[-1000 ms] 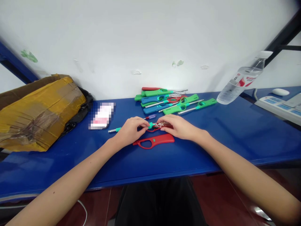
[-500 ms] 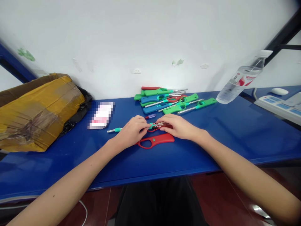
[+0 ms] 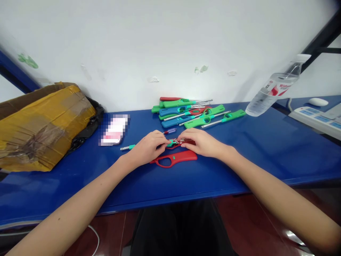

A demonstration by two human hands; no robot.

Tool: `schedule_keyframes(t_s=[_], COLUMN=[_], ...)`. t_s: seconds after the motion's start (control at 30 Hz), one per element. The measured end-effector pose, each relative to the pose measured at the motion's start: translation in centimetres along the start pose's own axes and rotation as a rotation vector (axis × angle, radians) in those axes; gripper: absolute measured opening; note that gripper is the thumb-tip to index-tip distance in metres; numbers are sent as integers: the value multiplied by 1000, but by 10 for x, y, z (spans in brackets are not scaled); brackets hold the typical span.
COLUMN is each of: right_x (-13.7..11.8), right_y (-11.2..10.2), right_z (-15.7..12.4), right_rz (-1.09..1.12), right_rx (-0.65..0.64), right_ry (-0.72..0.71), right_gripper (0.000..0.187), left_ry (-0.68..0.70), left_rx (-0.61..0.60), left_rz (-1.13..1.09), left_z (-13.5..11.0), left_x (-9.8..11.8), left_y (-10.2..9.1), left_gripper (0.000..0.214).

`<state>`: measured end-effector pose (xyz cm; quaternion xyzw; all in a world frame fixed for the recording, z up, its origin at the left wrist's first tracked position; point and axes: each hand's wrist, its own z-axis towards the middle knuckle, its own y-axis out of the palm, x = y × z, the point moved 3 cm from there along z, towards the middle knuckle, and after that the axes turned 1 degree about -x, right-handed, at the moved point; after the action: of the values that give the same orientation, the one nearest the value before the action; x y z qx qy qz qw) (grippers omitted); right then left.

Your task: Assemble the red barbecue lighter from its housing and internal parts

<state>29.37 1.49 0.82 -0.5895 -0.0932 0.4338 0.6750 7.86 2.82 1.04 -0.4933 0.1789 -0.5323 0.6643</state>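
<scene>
An opened red gas lighter (image 3: 176,143) lies on the blue table between my hands, its teal trigger part and thin white wires exposed. My left hand (image 3: 149,146) is closed on its trigger section, and the metal nozzle tip sticks out to the left. At the other end, the fingers of my right hand (image 3: 199,143) are closed around the handle and its inner parts; the hand covers much of it. Just in front lies the loose red half of the casing (image 3: 182,157), with a finger loop. A screwdriver (image 3: 170,131) with a clear purplish handle is behind my hands.
Several green, blue and red lighters (image 3: 194,115) are piled by the wall. A pixelated phone-like object (image 3: 114,129) lies left, near a taped carton (image 3: 45,128). A water bottle (image 3: 274,94) and a power strip (image 3: 317,119) are at the right. The table's front edge (image 3: 170,204) is close.
The nozzle of the opened lighter has shifted slightly left. Both hands stay at the lighter with only small finger movements. The loose casing half stays almost in place.
</scene>
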Motion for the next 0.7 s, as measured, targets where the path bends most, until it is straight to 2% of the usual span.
schedule_keyframes(t_s=[0.27,0.57,0.7], right_x=[-1,-1,0], right_y=[0,0,1], right_z=[0,1,1], right_rz=[-6,-6,-17], right_rx=[-13,-16,-23], right_ry=[-8,-12,-9], right_gripper=[21,21,22], left_ry=[-41,30,28], left_rx=[-29,-30,-16], left_rz=[11,218,178], left_z=[2,1,1], left_x=[2,5,5], left_y=[-3,0,1], left_gripper=[21,24,23])
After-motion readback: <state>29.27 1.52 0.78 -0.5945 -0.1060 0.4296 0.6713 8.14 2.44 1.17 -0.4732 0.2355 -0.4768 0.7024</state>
